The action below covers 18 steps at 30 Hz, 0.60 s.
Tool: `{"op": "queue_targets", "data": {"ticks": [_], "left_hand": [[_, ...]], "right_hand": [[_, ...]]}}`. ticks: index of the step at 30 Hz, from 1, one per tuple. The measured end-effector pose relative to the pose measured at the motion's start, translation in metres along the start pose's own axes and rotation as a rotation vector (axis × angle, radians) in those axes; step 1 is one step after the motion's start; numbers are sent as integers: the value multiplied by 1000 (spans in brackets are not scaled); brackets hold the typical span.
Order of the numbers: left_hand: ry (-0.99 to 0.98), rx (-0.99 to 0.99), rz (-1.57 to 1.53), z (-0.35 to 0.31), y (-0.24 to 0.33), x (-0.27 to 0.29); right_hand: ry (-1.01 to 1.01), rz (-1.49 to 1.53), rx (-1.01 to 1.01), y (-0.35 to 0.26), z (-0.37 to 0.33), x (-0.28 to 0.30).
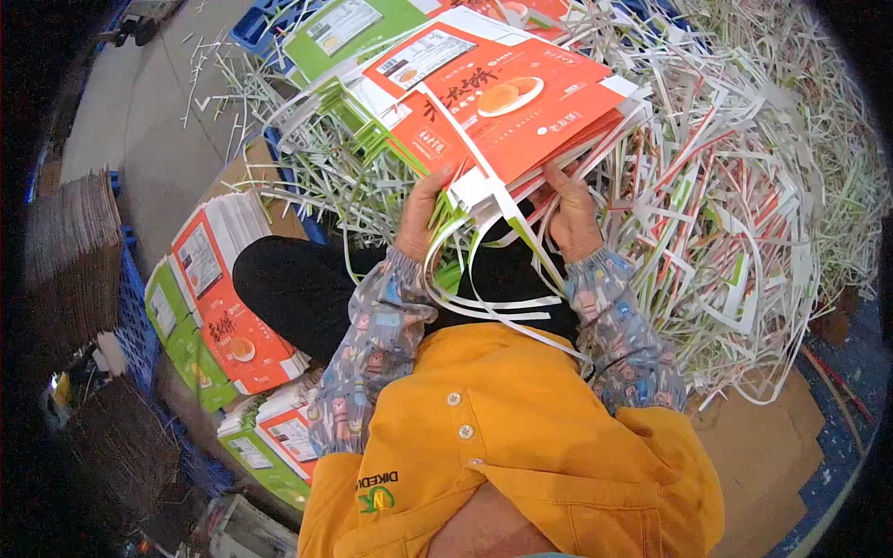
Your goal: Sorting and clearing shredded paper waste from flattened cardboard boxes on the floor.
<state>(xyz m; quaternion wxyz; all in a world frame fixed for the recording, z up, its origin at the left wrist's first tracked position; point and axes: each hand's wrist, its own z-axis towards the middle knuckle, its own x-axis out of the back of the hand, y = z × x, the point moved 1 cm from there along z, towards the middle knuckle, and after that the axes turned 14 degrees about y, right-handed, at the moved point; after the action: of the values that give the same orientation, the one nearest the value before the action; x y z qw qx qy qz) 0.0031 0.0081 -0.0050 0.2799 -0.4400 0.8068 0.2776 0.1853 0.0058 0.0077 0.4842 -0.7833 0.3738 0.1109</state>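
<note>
Both the left hand [420, 214] and the right hand [574, 219] touch the near end of the orange stack [512, 121]. Seen from the lap, this stack is at 12 o'clock. The left hand is between 10 and 11 o'clock, bent like a cup, with its fingertips partly hidden by the stack. The right hand is between 1 and 2 o'clock, half curled, with its fingers by the near right edge. I cannot tell if they grip it or just touch it.

Long white strips [521, 304] hang from the near end and curl down over the black pants [284, 293]. A green stack [395, 23] lies at 11 o'clock, past the orange one. A big heap of paper scraps [735, 223] spreads from 1 to 3 o'clock. Orange piles [242, 325] and green piles [209, 372] sit between 8 and 9 o'clock. Brown piles [70, 260] are farther out at 9 o'clock.
</note>
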Motion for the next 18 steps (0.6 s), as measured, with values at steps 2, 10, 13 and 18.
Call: {"op": "queue_targets", "data": {"ticks": [2,10,13,18], "left_hand": [[-30,52,8,-1,-2,-1],[28,-122,187,2,1,0],[39,-232,248,-2,0,-4],[113,-298,283,3,-2,2]], "right_hand": [[49,-78,-40,-12,-5,-6],[17,-387,-138,-22,-5,-6],[-26,-401,-234,-30,-6,-5],[-25,-385,-253,-41,-11,-2]]}}
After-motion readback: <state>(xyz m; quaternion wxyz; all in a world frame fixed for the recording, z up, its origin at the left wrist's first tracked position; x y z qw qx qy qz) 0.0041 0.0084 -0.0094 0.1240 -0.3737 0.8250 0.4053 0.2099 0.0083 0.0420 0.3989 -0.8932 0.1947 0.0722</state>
